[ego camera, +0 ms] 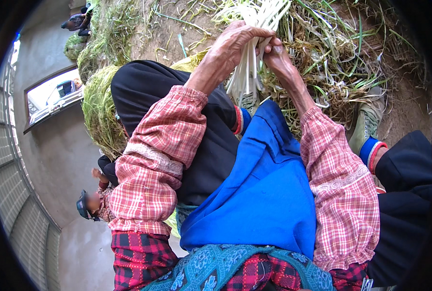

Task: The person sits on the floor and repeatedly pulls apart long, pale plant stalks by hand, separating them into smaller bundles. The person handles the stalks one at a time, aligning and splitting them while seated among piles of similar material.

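My left hand [234, 43] is wrapped around a bunch of long white stalks [250, 67], perhaps shoots of an allium. The stalks spread out above and below the fist, and their upper part runs off the top of the view. On the other side, the fingers of my right hand [277, 56] pinch at the bunch's middle, right against the left fingertips. Exactly what those right fingers grip is partly hidden. Beneath the hands lies a loose heap of green and withered brown leaves [332, 62].
My lap is covered by a blue apron [266, 182]. A green laced shoe [367, 120] stands beside the leaf heap. Large bundles of green stalks [101, 109] line the left side, near a grey wall [59, 160] with a window. One person [95, 203] sits left; another [79, 22] is farther off.
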Tool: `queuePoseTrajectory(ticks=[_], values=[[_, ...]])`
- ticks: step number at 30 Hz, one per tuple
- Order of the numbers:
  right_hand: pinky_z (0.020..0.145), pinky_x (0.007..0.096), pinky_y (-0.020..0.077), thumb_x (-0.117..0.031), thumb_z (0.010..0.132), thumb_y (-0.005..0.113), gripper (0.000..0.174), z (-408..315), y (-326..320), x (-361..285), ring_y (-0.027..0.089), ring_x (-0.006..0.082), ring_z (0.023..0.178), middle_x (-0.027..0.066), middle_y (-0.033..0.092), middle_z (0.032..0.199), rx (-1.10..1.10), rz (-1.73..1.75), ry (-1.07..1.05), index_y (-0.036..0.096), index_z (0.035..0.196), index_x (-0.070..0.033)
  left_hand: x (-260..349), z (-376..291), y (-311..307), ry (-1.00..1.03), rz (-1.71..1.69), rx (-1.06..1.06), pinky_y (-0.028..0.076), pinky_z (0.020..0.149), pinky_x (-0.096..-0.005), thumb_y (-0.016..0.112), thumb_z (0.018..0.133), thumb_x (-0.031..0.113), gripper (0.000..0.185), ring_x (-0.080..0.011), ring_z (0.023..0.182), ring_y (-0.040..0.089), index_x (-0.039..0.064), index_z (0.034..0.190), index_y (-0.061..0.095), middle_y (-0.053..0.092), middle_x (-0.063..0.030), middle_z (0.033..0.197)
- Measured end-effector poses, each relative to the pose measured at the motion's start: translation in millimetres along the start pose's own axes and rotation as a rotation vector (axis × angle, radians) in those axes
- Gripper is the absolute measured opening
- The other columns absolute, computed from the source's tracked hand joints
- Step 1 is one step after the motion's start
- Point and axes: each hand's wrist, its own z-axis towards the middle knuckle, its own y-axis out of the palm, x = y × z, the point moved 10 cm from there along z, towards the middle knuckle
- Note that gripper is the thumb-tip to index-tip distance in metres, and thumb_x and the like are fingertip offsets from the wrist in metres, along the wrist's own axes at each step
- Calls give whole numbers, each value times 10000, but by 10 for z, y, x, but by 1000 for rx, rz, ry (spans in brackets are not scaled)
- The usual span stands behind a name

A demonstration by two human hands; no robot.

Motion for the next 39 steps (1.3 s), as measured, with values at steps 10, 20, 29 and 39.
queuePoseTrajectory(ticks=[10,20,29,39], values=[[694,439,425,-181,826,404,175,-221,15,-171,562,372,858,172,576,867,-158,-467,33,457,949,-69,202,-173,223,150,341,3,425,631,-249,491,903,207,244,-123,730,541,-8,904,606,570,-47,757],[702,415,473,-354,841,400,324,-129,99,234,613,331,778,142,643,808,-88,-313,-74,633,871,-132,464,-380,496,195,599,261,308,512,-214,589,846,259,250,-45,544,383,59,712,520,457,39,606],[688,403,487,-292,822,425,289,-329,-58,454,626,278,747,123,638,730,261,-355,-180,638,829,-98,487,-638,721,168,528,238,281,522,-212,554,878,261,252,-31,567,356,69,722,507,427,50,610],[668,412,481,-272,813,434,265,-394,-60,537,621,291,732,132,629,720,237,-505,-183,628,817,-92,391,-872,835,110,547,256,320,536,-206,582,865,207,189,-37,597,404,37,783,562,471,36,646]])
